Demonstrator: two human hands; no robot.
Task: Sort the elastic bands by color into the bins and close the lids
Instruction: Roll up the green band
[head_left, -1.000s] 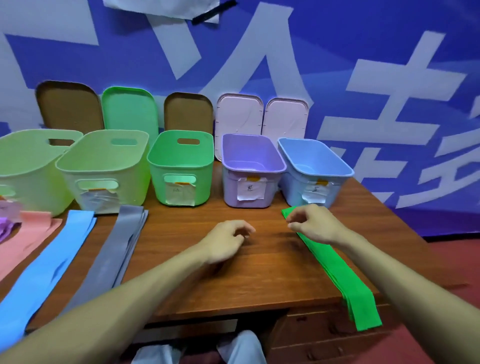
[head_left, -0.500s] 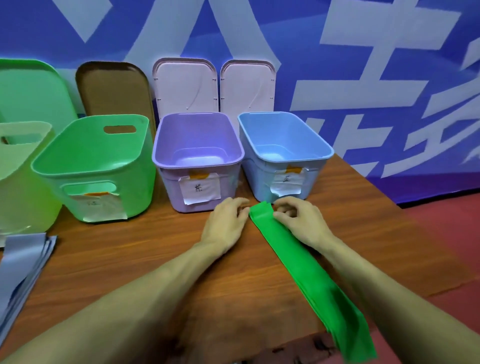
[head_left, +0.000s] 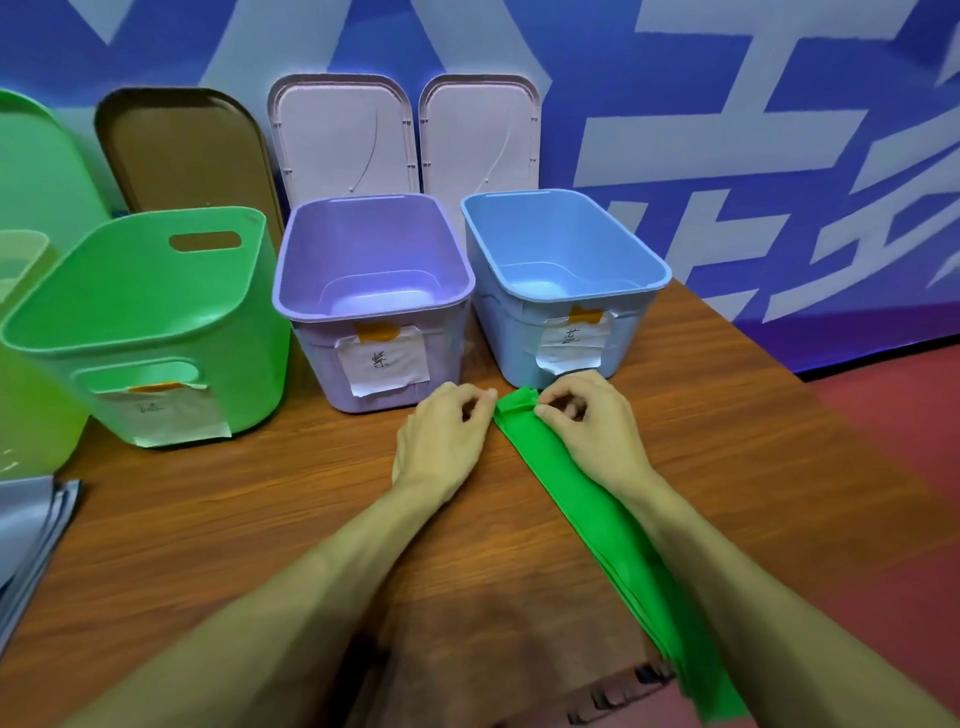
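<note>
a stack of green bands (head_left: 597, 525) lies in a long diagonal strip on the wooden table (head_left: 260, 519). its far end is folded over on itself, just in front of the blue bin (head_left: 514, 338), and its near end runs past the table's front edge. a person's right hand (head_left: 592, 431) rests on the strip, fingers curled and the fingertips (head_left: 540, 410) pinching the small fold. the left hand (head_left: 441, 441) sits on the table beside it, fingers curled too, with thumb and forefinger closed on the fold's left corner. both bare forearms reach in from the bottom of the view, the right one lying along the strip.

the blue bin stands open-topped at the back of the table. a purple bin (head_left: 322, 364) stands just beside it on the left, and a green bin (head_left: 249, 374) with handle slots stands further left. each carries a taped paper label (head_left: 384, 361) with handwriting on its front. a paler yellow-green bin (head_left: 31, 415) is cut off at the left edge.

behind the bins, lids lean upright against the wall: two pale pink lids (head_left: 337, 140) behind the purple and blue bins, a brown lid (head_left: 187, 150) behind the green bin, and a green lid (head_left: 36, 166) at far left. grey bands (head_left: 26, 525) lie stacked at the table's left edge. a blue banner (head_left: 727, 104) with large white characters covers the wall, and red floor (head_left: 909, 415) shows to the right.
</note>
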